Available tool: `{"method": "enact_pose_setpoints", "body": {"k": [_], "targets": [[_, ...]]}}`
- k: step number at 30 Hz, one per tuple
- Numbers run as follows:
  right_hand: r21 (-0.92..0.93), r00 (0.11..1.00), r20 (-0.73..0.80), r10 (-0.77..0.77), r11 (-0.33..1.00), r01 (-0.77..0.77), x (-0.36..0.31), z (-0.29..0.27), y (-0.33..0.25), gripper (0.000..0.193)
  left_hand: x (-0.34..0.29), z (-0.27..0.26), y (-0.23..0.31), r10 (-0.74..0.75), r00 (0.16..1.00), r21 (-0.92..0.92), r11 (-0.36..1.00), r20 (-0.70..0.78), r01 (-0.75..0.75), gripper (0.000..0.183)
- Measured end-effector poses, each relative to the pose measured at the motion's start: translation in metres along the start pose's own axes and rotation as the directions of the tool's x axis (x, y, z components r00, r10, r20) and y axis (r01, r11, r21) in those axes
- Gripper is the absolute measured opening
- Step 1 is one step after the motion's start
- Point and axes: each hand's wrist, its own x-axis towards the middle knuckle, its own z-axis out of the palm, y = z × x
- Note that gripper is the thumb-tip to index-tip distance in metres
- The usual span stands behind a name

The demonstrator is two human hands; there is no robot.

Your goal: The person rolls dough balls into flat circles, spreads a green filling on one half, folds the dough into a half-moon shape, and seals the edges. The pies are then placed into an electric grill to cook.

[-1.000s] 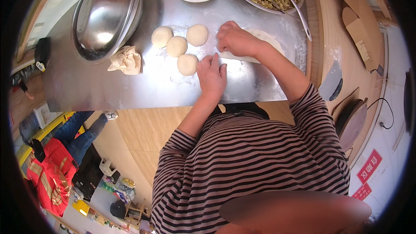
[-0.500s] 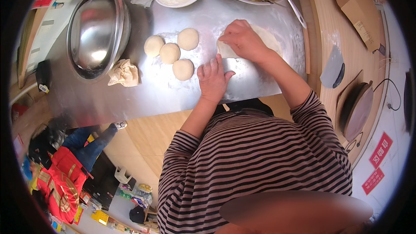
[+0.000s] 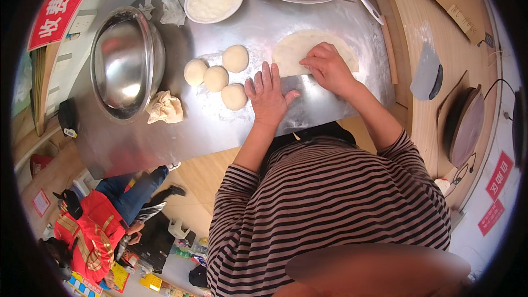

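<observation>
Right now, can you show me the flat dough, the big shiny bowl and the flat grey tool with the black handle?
Flat dough (image 3: pixel 300 47): head view, bare part beside the fingers.
Big shiny bowl (image 3: pixel 122 60): head view, middle of its smooth surface.
Flat grey tool (image 3: pixel 424 71): head view, on its grey blade.

Steel tabletop (image 3: pixel 206 137), floury in patches. Bare left hand (image 3: pixel 269 99) palm down, fingers spread, fingertips at the left corner of a pale, half-round dough sheet (image 3: pixel 300 47). Bare right hand (image 3: pixel 328 70) over the sheet's near edge, fingers curled toward thumb; grip unclear. Four round, cream-coloured dough balls (image 3: pixel 216 78) clustered left of the left hand. Farther left: shiny oval-looking metal basin (image 3: pixel 121 58), crumpled beige bundle (image 3: pixel 165 108) beside it. Far side: white round dish (image 3: pixel 211 21) of white paste (image 3: pixel 213 0).
</observation>
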Motion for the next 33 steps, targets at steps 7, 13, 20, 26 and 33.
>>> {"method": "enact_pose_setpoints", "body": {"k": [7,13,20,26,33], "targets": [[0.019,0.999,-0.025,0.024,1.0,-0.023,-0.006,-0.003,-0.002,0.021,0.007,-0.006,-0.005,-0.088,0.992,-0.206,0.976,-0.093,0.067,0.103],[0.055,0.999,-0.018,0.029,0.998,-0.028,-0.012,0.002,-0.002,0.023,0.022,-0.007,0.0,-0.082,0.996,-0.122,0.989,0.026,0.085,0.098],[0.03,0.999,0.003,0.042,0.999,-0.042,-0.022,0.004,-0.003,0.024,0.016,-0.002,-0.004,-0.019,1.0,-0.081,0.996,0.006,0.019,0.09],[0.022,0.998,-0.016,0.058,0.998,-0.057,-0.022,0.005,-0.004,0.024,0.016,-0.002,-0.009,0.026,1.0,-0.068,0.997,0.0,-0.026,0.09],[0.017,0.998,-0.046,0.046,0.999,-0.046,-0.021,0.0,-0.004,0.023,0.035,-0.003,-0.006,-0.043,0.999,-0.18,0.983,-0.009,0.041,0.099]]}}
